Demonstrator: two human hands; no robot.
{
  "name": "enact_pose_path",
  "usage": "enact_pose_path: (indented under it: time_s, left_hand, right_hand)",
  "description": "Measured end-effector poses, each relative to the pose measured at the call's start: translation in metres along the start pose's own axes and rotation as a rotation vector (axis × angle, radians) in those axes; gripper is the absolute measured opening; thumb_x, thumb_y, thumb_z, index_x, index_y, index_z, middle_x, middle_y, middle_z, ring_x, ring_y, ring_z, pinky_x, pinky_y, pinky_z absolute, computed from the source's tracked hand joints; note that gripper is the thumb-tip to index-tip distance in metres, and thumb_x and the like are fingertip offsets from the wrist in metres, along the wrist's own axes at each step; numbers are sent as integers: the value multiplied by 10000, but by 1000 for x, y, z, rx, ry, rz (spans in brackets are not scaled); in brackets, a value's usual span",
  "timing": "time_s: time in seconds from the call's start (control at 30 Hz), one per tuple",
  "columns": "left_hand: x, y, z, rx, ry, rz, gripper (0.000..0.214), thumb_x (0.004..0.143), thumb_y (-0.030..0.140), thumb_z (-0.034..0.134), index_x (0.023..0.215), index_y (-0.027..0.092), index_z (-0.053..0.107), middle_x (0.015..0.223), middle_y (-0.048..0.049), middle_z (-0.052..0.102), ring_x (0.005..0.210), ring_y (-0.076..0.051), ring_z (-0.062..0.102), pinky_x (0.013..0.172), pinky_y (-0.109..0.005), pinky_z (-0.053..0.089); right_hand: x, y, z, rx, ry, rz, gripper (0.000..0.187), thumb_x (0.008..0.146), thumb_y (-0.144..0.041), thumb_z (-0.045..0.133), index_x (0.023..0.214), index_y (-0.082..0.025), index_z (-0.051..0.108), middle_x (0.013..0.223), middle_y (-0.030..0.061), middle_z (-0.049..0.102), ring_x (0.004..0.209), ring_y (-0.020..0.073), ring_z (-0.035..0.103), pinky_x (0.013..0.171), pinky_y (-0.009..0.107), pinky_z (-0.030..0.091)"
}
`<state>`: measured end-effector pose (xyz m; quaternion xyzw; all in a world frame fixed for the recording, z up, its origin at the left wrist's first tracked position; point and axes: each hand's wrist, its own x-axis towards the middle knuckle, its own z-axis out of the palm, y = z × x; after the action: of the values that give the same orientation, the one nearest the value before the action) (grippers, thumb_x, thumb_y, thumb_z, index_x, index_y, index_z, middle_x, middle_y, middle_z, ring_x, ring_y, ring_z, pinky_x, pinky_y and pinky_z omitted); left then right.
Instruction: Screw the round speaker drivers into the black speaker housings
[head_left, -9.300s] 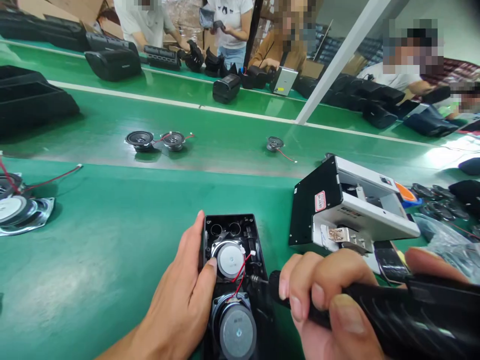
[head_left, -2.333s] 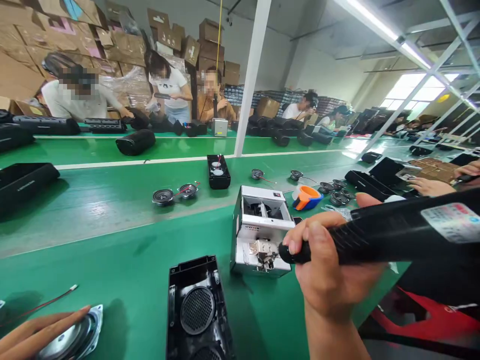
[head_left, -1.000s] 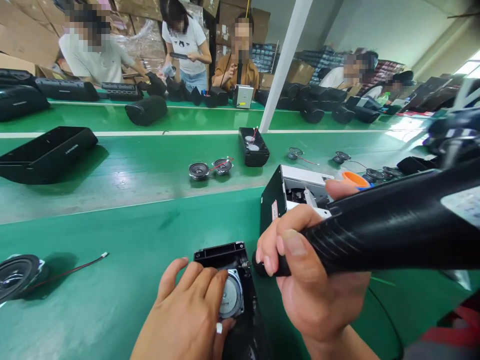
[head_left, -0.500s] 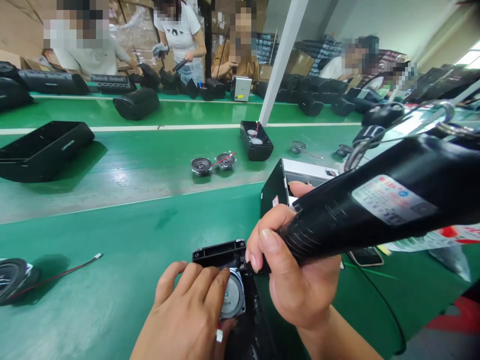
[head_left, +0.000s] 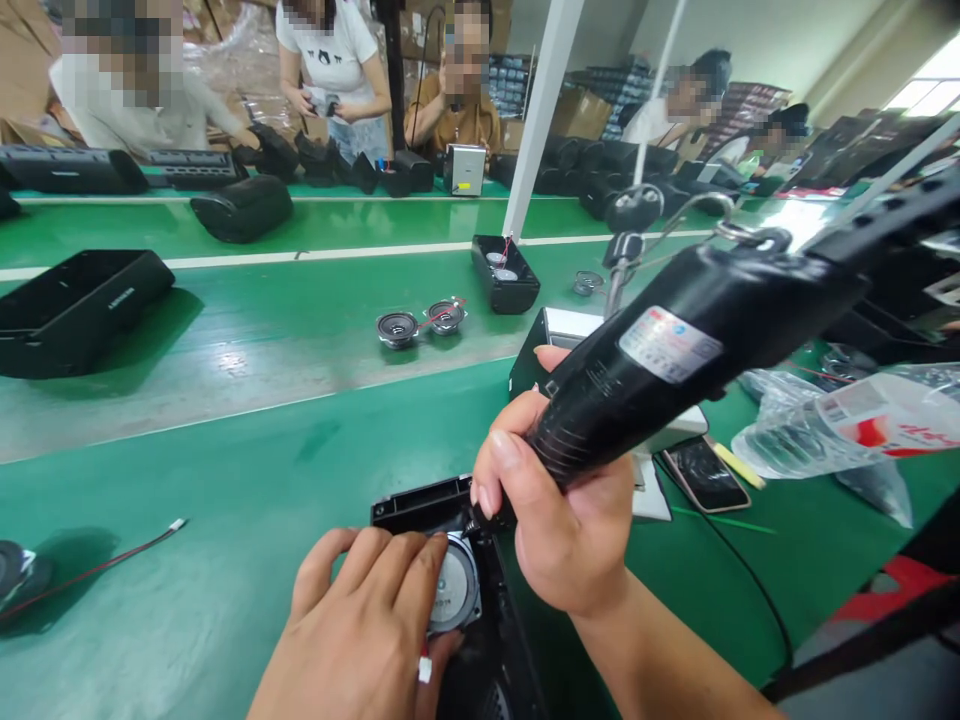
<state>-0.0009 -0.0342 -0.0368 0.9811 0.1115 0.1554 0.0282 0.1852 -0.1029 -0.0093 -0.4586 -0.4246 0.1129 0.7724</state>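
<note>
A black speaker housing [head_left: 420, 505] lies open on the green bench in front of me. A round silver speaker driver [head_left: 456, 597] sits inside it. My left hand [head_left: 360, 625] presses flat on the driver, fingers spread over its left rim. My right hand [head_left: 559, 510] grips a black electric screwdriver [head_left: 675, 350] near its nose. The tool slants down to the left, its tip at the driver's upper right corner inside the housing. A small white connector [head_left: 424, 670] shows under my left fingers.
A white screw feeder box [head_left: 559, 335] stands behind my right hand. A phone [head_left: 703, 472] and plastic bags [head_left: 832, 425] lie to the right. Two loose drivers [head_left: 420, 325], another housing [head_left: 504, 275] and a long black shell [head_left: 75, 305] rest on the belt. Several people work at the far side.
The screwdriver has tilted steeper and its tip has dropped into the housing at the driver's corner. My left hand stays pressed on the driver. The view has shifted slightly.
</note>
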Motion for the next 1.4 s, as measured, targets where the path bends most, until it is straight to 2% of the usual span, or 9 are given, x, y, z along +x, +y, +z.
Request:
enact_pose_path:
  time_s: [0.13, 0.23, 0.3, 0.43, 0.67, 0.87, 1.07, 1.27, 1.4]
  left_hand:
    - [3, 0, -1, -8, 28, 22, 561, 862, 162, 685, 1414, 216, 601, 1234, -11, 806, 1040, -276, 747, 985, -504, 423]
    - [5, 0, -2, 8, 41, 36, 544, 851, 151, 667, 1389, 207, 605, 1237, -22, 805, 1042, -287, 749, 983, -509, 404]
    - [6, 0, -2, 17, 39, 41, 541, 847, 146, 662, 1382, 204, 605, 1240, -26, 805, 1050, -292, 748, 988, -510, 395]
    - [9, 2, -4, 30, 15, 32, 516, 876, 156, 660, 1386, 208, 597, 1246, -29, 807, 1062, -300, 743, 998, -509, 388]
    - [8, 3, -5, 26, -5, 35, 479, 916, 174, 647, 1388, 224, 580, 1241, -36, 807, 1054, -307, 739, 995, -509, 381]
    - [13, 3, -9, 34, -36, 40, 443, 922, 180, 647, 1358, 221, 583, 1211, -39, 798, 1024, -324, 722, 974, -506, 369]
    - [16, 7, -14, -5, -48, 19, 282, 937, 161, 626, 1199, 264, 611, 1083, -16, 789, 948, -330, 717, 916, -513, 395]
    - [17, 10, -15, -29, -67, -5, 209, 956, 178, 620, 1146, 263, 641, 1106, -34, 793, 1007, -352, 724, 957, -555, 416]
    - [14, 10, -16, -37, -90, -14, 137, 979, 208, 615, 1087, 266, 678, 1073, -49, 780, 1012, -370, 702, 967, -571, 395]
  right_hand:
    - [5, 1, 1, 39, 50, 54, 344, 1046, -165, 692, 1319, -315, 546, 827, -108, 631, 537, 83, 574, 533, 242, 551]
    - [8, 2, 2, 35, 90, 92, 234, 1039, -187, 704, 1142, -297, 526, 810, -110, 635, 517, 85, 573, 494, 244, 529]
    - [9, 3, 2, 12, 124, 124, 241, 1028, -196, 722, 1084, -293, 508, 814, -104, 642, 516, 92, 581, 490, 260, 532]
    - [9, 6, 2, -13, 146, 147, 256, 1006, -208, 751, 1065, -293, 517, 823, -88, 630, 547, 109, 593, 532, 296, 565]
    - [11, 16, 2, -6, 162, 178, 295, 977, -268, 795, 1128, -291, 542, 863, -75, 628, 600, 102, 594, 537, 272, 556]
    - [2, 1, 5, -7, 92, 178, 343, 937, -202, 790, 1116, -309, 518, 817, -72, 616, 588, 128, 570, 534, 300, 524]
    - [1, -11, 4, 7, -121, 11, 321, 890, 0, 697, 990, -275, 564, 824, -56, 611, 731, 123, 656, 679, 273, 643]
    - [3, -8, 2, 16, -173, 27, 312, 866, -30, 732, 924, -281, 556, 796, -50, 572, 747, 145, 646, 700, 300, 659]
    - [4, -6, 3, 57, -181, 31, 365, 867, -68, 743, 1030, -284, 499, 843, -50, 609, 701, 146, 639, 720, 343, 670]
